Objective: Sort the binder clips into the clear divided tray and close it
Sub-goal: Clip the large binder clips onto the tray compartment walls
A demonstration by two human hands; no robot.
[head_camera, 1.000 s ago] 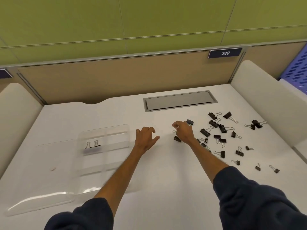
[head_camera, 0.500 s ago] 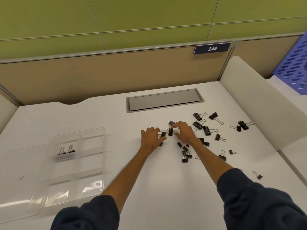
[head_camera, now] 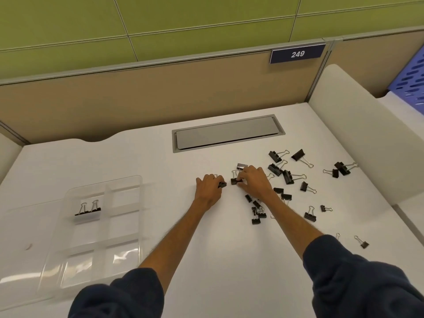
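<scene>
**Reaching into the scattered clips with both hands**

Head view. Stretching out over the white table (head_camera: 206, 260), both bare forearms come from dark blue sleeves at the near edge and meet near the middle of the surface. The left hand (head_camera: 208, 188) lies palm down with its fingers curled, and a small black binder clip (head_camera: 222, 184) shows at its fingertips; the fingers appear closed on it, though how firmly cannot be told. Just to its right, the right hand (head_camera: 253, 181) is pinched narrow, thumb and fingers touching another small black binder clip (head_camera: 234, 180) whose wire handles stand up beside the fingers. A third black clip with a glossy back (head_camera: 241, 166) lies just beyond the right hand's knuckles.

The loose black binder clips (head_camera: 286, 176), of several sizes, are spread over the right half of the table, from far right of the hands down to the near right; a tight cluster of small ones (head_camera: 256, 211) lies beside the right forearm, and a single small one (head_camera: 364, 244) rests near the right sleeve.

The clear plastic divided tray (head_camera: 137, 226) sits well apart on the left side of the table, open, with its clear lid (head_camera: 25, 226) lying flat to its left. One large black binder clip (head_camera: 88, 210) sits in the far left compartment, wire handles up; the other visible compartments hold nothing.

A grey recessed cable hatch (head_camera: 227, 133) is set in the table beyond the hands, and a dark blue plate reading 249 (head_camera: 297, 53) hangs on the tan partition behind.
</scene>
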